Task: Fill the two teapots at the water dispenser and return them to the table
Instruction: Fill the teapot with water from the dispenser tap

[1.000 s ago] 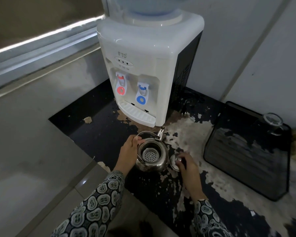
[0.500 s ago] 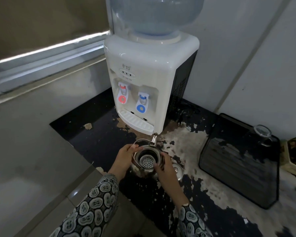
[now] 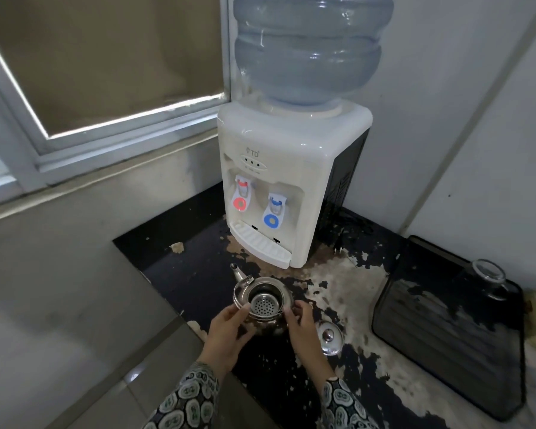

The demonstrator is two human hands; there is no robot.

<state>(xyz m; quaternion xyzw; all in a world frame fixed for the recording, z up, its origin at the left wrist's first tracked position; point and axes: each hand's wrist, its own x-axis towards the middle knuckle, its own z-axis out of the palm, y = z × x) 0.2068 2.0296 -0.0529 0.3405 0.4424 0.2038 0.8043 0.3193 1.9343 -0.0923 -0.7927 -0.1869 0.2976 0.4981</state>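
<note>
1. Head view: a small steel teapot (image 3: 262,301) is seen from above, standing on the worn black counter (image 3: 198,274) just in front of the water dispenser (image 3: 291,187). Its mouth is uncovered, and a perforated strainer basket (image 3: 262,305) is seated inside. The spout (image 3: 237,271) points up and to the left, away from the person.

2. The teapot's domed lid (image 3: 330,336) is laid on the counter just to the right of the pot, apart from it.

3. Progress is judged to be early. The lid is off, but the pot is not yet placed under either tap, the red tap (image 3: 241,198) or the blue tap (image 3: 274,213). No water is seen running. Whether any water is inside cannot be told, since the strainer hides the interior. Only one teapot is shown; a second is not in view. Filling and the return to the table are judged to remain.

4. The left hand (image 3: 226,331) is held against the pot's left side, fingers curled round its rim and body.

5. The right hand (image 3: 302,328) is held against the pot's right side, fingers likewise curled onto it. The pot is thus grasped between both hands.

6. Farther right, a black tray (image 3: 446,329) is leaned against the wall.
</note>
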